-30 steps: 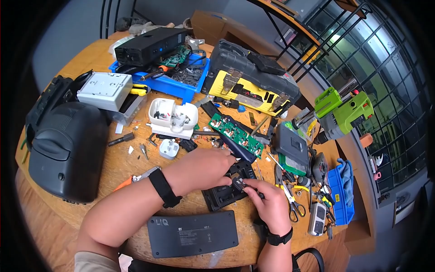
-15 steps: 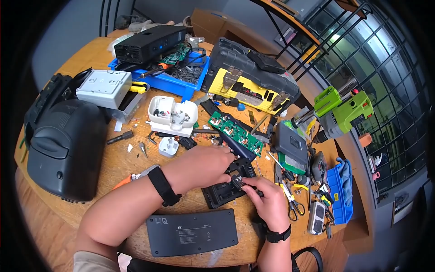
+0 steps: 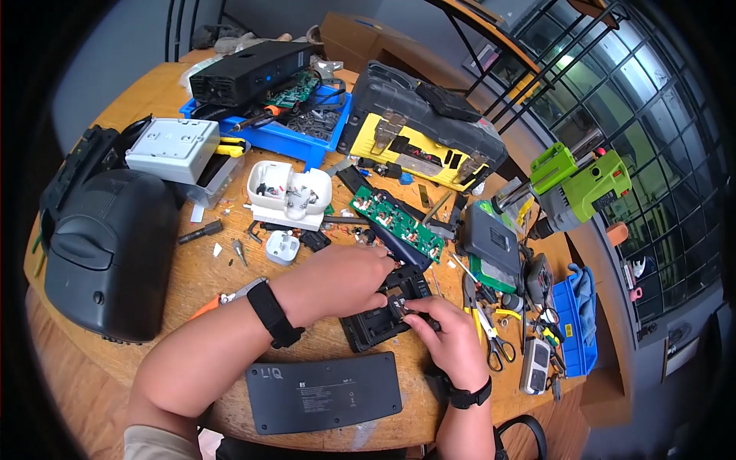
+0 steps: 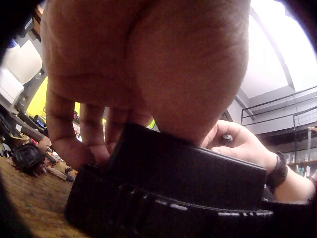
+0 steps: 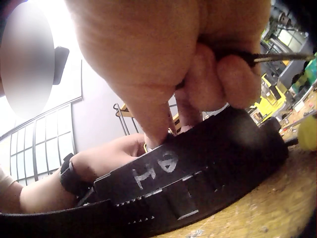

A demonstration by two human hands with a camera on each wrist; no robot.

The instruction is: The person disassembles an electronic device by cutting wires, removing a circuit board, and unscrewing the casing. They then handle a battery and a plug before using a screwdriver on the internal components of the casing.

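A black plastic housing (image 3: 368,328), its inside facing up, lies on the table with both hands at it. My left hand (image 3: 341,277) grips its far left part; in the left wrist view several fingers (image 4: 94,126) bend down behind the black wall. The thumb and forefinger of my right hand (image 3: 452,333) pinch a small black part with white marks (image 3: 397,306) over the inside of the housing. A thin metal tool (image 5: 282,57) sticks out from the curled fingers of that hand in the right wrist view. Nearer me lies a flat black cover (image 3: 326,395) with printed text.
Behind the hands lies a green circuit board (image 3: 397,224). To the left are a white tray of screws (image 3: 288,199) and a big black case (image 3: 107,261). Scissors (image 3: 498,349), a power strip (image 3: 534,366) and a blue bin (image 3: 571,333) stand right. A yellow-black toolbox (image 3: 422,130) is at the back.
The head view shifts slightly. Both hands stay at the housing, with the small black part still pinched in the right fingers and tilted a little differently.
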